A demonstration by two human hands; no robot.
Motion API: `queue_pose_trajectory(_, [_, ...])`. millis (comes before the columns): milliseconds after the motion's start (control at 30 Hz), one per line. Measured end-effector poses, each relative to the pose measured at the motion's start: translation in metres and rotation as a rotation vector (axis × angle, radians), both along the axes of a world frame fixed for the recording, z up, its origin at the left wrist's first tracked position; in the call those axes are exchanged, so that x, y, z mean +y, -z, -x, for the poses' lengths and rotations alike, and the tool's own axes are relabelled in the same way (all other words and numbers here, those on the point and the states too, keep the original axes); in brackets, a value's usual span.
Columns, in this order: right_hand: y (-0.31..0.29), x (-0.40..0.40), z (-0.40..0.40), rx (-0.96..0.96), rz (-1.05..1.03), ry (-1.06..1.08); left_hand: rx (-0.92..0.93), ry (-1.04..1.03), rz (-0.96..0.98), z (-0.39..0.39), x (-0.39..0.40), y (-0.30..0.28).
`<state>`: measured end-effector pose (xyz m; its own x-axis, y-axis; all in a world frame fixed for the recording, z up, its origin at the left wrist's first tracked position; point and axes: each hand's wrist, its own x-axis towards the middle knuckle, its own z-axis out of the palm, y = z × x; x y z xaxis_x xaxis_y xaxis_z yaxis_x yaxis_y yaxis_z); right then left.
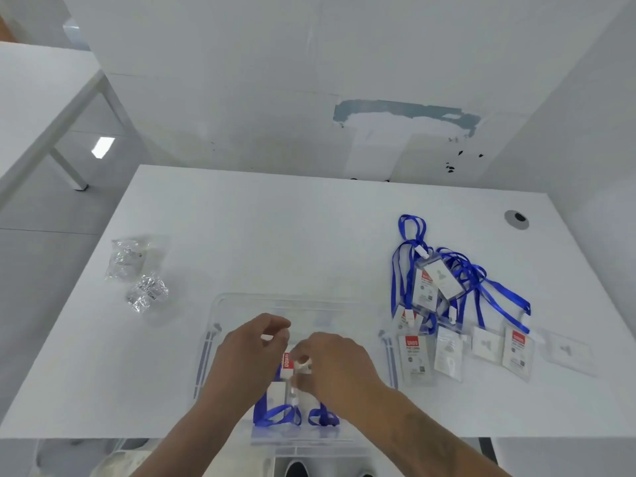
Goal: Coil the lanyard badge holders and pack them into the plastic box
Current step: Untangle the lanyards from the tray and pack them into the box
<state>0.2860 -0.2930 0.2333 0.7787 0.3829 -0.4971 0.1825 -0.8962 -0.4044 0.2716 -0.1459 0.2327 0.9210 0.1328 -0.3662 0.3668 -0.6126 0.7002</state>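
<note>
Both my hands, left (pixel 248 352) and right (pixel 335 364), pinch a badge holder (pixel 287 366) over the plastic box (pixel 220 311); loose lanyards (pixel 457 304) lie at three o'clock.

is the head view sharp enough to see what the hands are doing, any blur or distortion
Head view: both hands, left hand and right hand, look softly motion-blurred; wide-angle bending curves the table edges; the clear plastic box nearly vanishes against white.
</note>
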Motion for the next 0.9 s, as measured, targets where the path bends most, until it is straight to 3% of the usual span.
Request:
queue_pose_trajectory(267, [-0.058,-0.114,0.013,-0.157,-0.315,0.370,-0.069,0.087,0.156,-0.004,-0.075,-0.039])
queue_pose_trajectory(400, [-0.061,-0.182,0.010,-0.185,-0.340,0.506,-0.085,0.121,0.180,-0.012,-0.128,-0.053])
queue_pose_trajectory(667, [-0.022,-0.301,-0.041,-0.080,-0.267,0.594,0.061,0.099,0.131,-0.059,-0.250,-0.027])
queue_pose_trajectory(900, [0.045,-0.327,-0.134,-0.003,-0.256,0.542,0.272,-0.093,0.193,-0.133,-0.320,0.033])
